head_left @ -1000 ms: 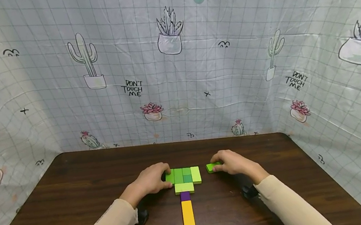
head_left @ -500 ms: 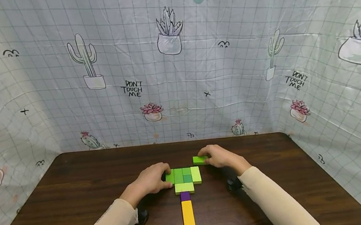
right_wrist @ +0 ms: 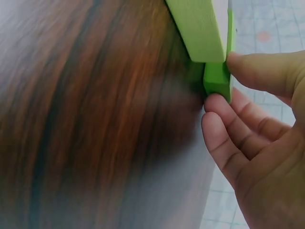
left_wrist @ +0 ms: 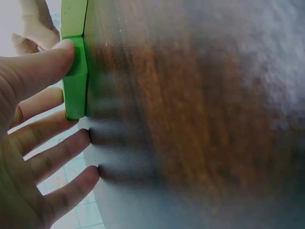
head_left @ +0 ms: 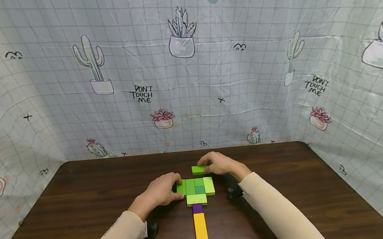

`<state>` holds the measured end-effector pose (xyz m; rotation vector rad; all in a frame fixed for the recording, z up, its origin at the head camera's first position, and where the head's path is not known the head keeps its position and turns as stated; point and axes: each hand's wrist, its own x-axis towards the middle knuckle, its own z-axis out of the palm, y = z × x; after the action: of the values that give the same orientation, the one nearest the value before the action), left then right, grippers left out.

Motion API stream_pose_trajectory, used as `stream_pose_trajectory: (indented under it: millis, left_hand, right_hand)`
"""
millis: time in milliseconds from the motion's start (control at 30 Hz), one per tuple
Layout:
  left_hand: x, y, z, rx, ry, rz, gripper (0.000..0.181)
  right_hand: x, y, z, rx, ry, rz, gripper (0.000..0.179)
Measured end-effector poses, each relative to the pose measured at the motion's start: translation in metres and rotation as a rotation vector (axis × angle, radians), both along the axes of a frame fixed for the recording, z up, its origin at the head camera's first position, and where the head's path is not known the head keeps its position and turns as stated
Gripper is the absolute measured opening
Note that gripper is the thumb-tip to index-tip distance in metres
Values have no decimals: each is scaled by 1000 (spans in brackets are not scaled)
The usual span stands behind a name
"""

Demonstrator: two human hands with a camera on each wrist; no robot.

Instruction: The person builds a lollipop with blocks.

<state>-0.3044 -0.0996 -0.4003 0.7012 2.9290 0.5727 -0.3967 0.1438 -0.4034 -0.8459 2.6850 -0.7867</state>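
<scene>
Wooden blocks lie flat together on the table. My left hand (head_left: 161, 190) pinches the leftmost green block (head_left: 181, 188) by its near and far ends; the left wrist view shows the thumb on this block (left_wrist: 76, 98). Beside it stand another green block (head_left: 190, 186), a small green block (head_left: 199, 181), a teal-green one (head_left: 200, 190) and a light green block (head_left: 209, 185). Behind this row, my right hand (head_left: 219, 163) pinches a bright green block (head_left: 198, 170) at its right end, apart from the row. Partly hidden in the right wrist view is that held block (right_wrist: 218, 81).
Below the row lie a crosswise yellow-green block (head_left: 196, 199), a purple block (head_left: 197, 208) and a long yellow-orange block (head_left: 201, 232) in line. The dark wooden table (head_left: 88, 199) ends at a cactus-print curtain (head_left: 188, 95) behind and at both sides.
My right hand has carried the bright green block leftward and farther back, from right of the row to behind it. The left hand stays at the leftmost green block.
</scene>
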Motion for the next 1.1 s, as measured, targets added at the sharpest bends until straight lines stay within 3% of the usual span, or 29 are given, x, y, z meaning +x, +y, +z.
stream_pose_trajectory:
  millis: [400, 1100]
  left_hand:
    - [-1, 1, 2, 2, -14, 1, 36]
    - [0, 2, 1, 0, -10, 3, 36]
  right_hand:
    - [2, -11, -1, -37, -52, 54, 31]
    - [9, -14, -2, -73, -98, 60, 26]
